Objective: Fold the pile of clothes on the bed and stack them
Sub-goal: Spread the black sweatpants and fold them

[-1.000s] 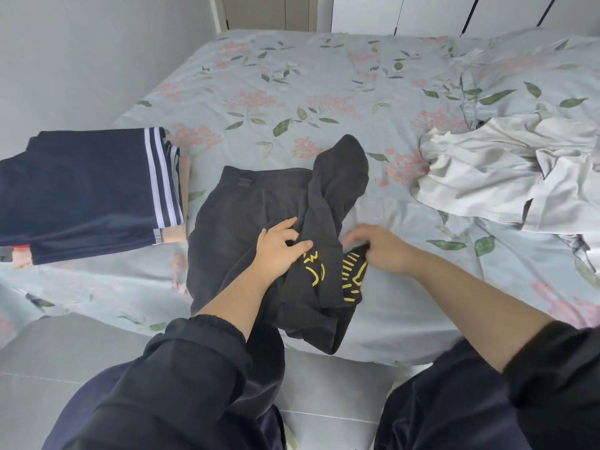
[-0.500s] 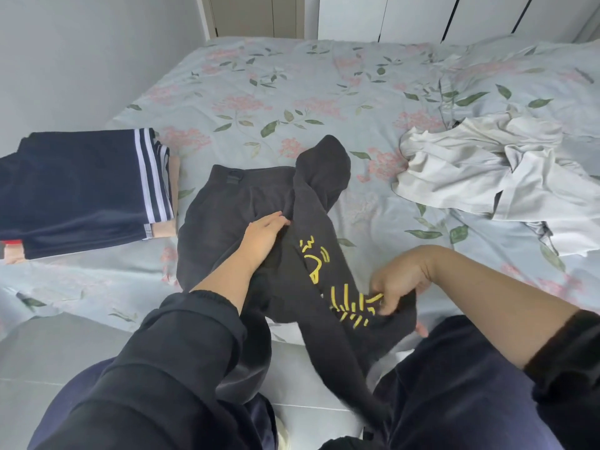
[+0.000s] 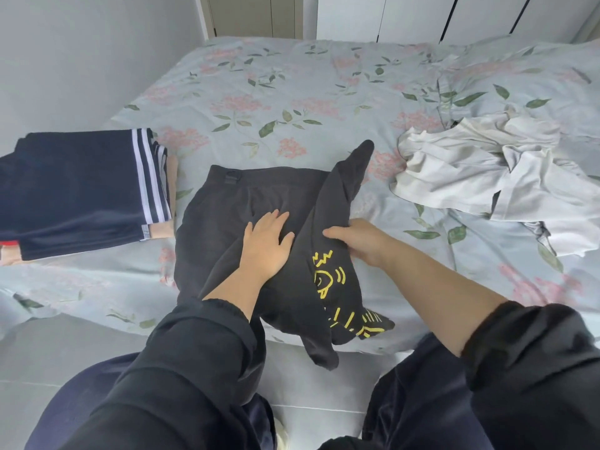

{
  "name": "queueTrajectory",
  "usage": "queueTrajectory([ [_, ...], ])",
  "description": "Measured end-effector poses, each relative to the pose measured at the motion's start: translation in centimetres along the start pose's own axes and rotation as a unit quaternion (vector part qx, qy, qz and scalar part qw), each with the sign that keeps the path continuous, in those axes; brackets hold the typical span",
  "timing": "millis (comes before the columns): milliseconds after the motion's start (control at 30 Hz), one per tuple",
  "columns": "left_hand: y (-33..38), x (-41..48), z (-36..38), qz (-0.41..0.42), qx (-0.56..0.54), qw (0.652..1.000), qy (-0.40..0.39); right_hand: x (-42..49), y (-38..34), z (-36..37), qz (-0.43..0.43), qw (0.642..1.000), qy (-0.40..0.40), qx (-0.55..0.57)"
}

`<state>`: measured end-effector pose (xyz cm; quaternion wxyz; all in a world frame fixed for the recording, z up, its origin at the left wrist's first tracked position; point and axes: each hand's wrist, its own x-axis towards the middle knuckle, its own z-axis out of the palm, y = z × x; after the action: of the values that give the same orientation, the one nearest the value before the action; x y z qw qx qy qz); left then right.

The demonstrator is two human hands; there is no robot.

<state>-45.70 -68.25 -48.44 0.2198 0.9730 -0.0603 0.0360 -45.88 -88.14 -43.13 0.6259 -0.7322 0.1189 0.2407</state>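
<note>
Our left hand [image 3: 267, 245] lies flat on the black garment [image 3: 227, 219], fingers straight and slightly spread, pressing it to the bed [image 3: 292, 92] near the front edge; part of the cloth, with its yellow print, hangs over that edge. Our right hand [image 3: 357, 243], just beside it, has fingers curled round a raised fold of the same garment. A folded navy stack [image 3: 74, 186] sits close on the left, crumpled white clothes [image 3: 480, 177] off to the right.

A bedroom: floral-sheeted bed [image 3: 259, 92], probably wardrobe doors [image 3: 415, 17] (white) behind.
</note>
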Motion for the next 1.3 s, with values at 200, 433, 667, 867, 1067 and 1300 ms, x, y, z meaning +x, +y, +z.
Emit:
queueTrajectory([
  [200,0.1,0.0,1.0,0.02,0.122,0.992,-0.006,-1.1,2.0,-9.4,0.099,0.979,0.162,-0.071],
  [433,0.2,0.3,1.5,0.011,0.175,0.984,-0.024,-0.5,0.9,-11.5,0.014,0.99,0.117,0.078],
  [667,0.2,0.2,1.3,0.012,0.165,0.986,-0.022,0.5,0.1,-11.3,0.074,0.986,0.121,0.087],
  [867,0.4,0.3,1.2,0.007,0.158,0.987,-0.024,1.9,1.1,-12.1,0.026,0.909,0.317,-0.27],
  [1067,-1.0,2.9,-1.6,-0.013,0.13,0.988,0.077,4.1,-0.9,-11.3,-0.063,0.875,0.299,-0.376],
  [1300,-6.5,8.4,-5.4,-0.321,0.022,0.947,-0.004,8.0,-3.5,-10.1,-0.036,0.915,0.237,-0.324],
])
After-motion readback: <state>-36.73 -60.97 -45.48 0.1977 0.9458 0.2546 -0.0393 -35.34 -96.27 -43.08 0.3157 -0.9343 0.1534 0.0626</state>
